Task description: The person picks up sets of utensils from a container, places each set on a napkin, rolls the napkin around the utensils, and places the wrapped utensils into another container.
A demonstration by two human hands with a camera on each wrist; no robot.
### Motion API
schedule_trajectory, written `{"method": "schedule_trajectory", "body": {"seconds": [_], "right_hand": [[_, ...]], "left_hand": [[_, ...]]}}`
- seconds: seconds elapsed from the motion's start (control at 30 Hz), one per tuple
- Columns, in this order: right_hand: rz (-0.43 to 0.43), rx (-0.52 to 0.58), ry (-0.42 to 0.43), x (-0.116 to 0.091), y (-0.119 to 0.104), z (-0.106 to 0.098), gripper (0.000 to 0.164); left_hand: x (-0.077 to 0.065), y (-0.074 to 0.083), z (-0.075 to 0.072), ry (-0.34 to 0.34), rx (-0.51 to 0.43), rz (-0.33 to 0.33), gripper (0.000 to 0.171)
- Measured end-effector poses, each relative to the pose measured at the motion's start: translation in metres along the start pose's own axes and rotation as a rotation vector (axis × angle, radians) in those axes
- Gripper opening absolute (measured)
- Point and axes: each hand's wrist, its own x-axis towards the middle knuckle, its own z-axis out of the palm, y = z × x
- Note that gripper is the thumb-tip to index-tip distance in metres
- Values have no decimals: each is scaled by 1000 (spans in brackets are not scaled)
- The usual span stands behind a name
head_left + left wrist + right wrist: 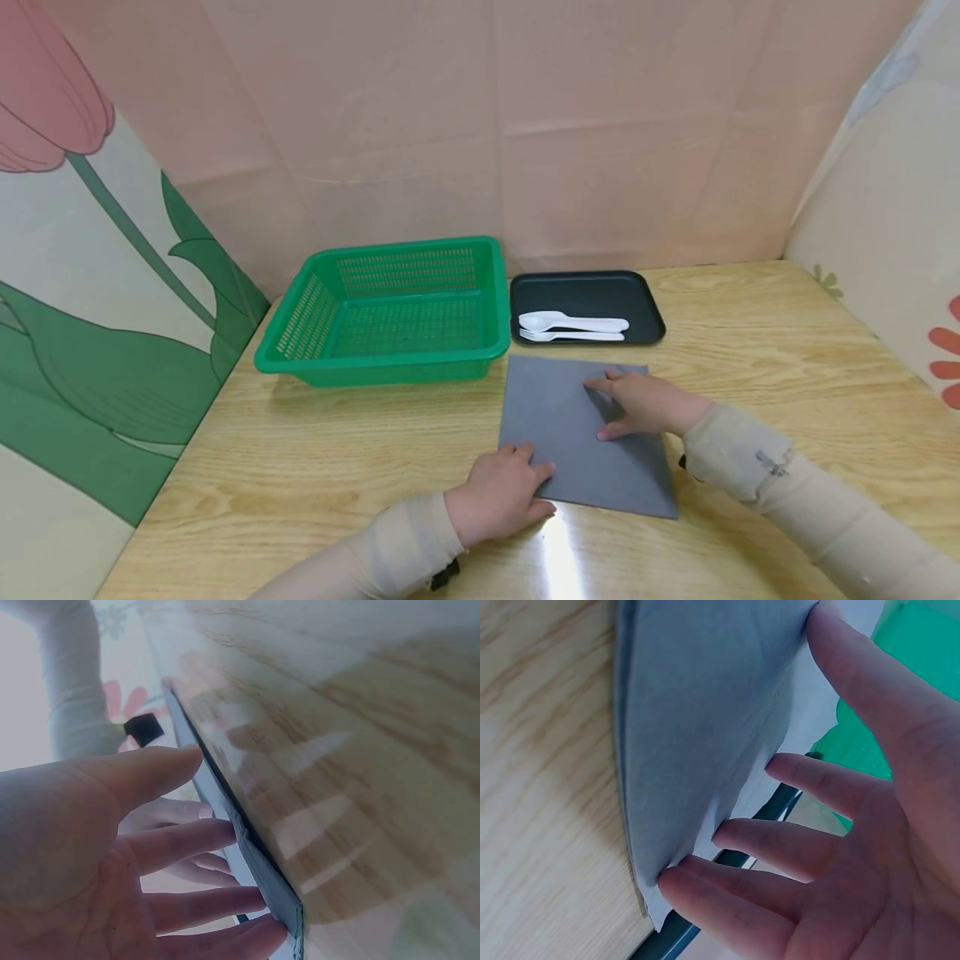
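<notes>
A grey folded cloth (566,417), roughly square, lies flat on the wooden table (360,450). My left hand (501,493) rests at its near left corner, fingers extended onto the cloth and thumb by the near edge. In the left wrist view the fingertips (255,900) meet the layered edge. Over the cloth's right half, my right hand (647,402) touches the top with spread fingers. The right wrist view shows those fingertips (676,889) against the grey surface, where slight creases and a line of stitching run. Neither hand is curled round anything.
A green plastic basket (405,360) with slotted walls stands at the back left. Beside it, just beyond the cloth, a black tray (577,292) holds a white spoon (573,322) and a white fork (573,337). A pink sheet (495,125) hangs behind the table.
</notes>
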Motion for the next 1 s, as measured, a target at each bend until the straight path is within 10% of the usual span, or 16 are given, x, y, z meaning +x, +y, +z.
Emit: {"method": "schedule_trajectory", "body": {"seconds": [1.0], "right_hand": [[-34, -94, 70, -8, -3, 2, 80]], "left_hand": [[6, -2, 1, 37, 23, -35, 45]]}}
